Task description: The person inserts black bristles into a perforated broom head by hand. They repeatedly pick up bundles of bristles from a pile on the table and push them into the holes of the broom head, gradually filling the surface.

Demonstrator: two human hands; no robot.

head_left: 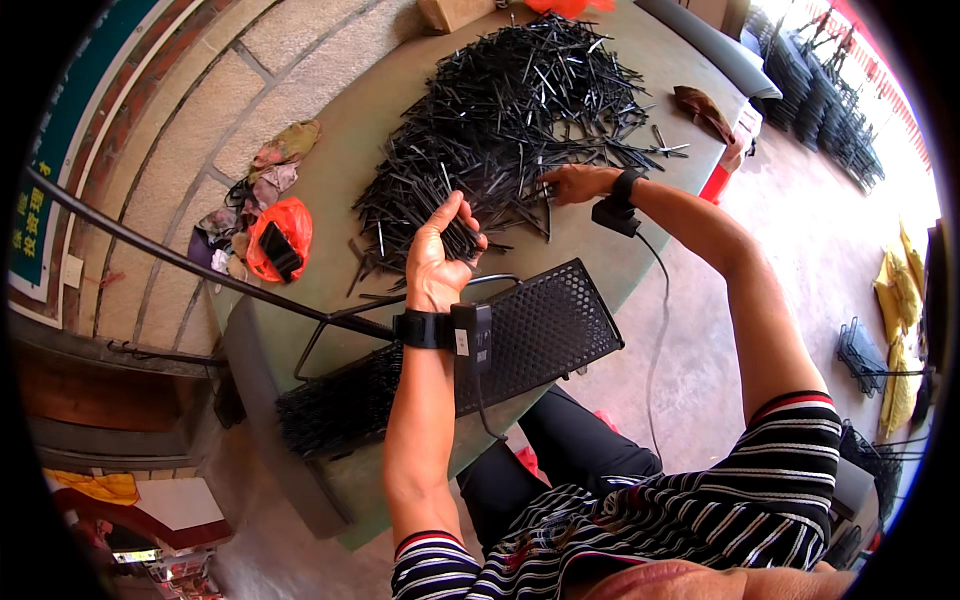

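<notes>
A large heap of thin black strips (500, 100) covers the far middle of the table. My left hand (440, 255) is at the heap's near edge, palm turned up, with its fingers curled around a bunch of black strips (458, 240). To its right, my right hand (580, 184) reaches into the heap's near right side. Its fingertips are pinched together at a black strip, partly lost among the others. Under my left forearm stands a black perforated metal basket (560, 325), its left part packed with dense black strips (335, 405).
Left of the heap lie an orange plastic bag (293, 222) with a black phone (280, 250) on it, and crumpled rags (285, 150). A dark bar (190, 255) crosses from the left. A brown cloth (703, 112) rests by the table's right edge. Black racks (810, 90) stand beyond.
</notes>
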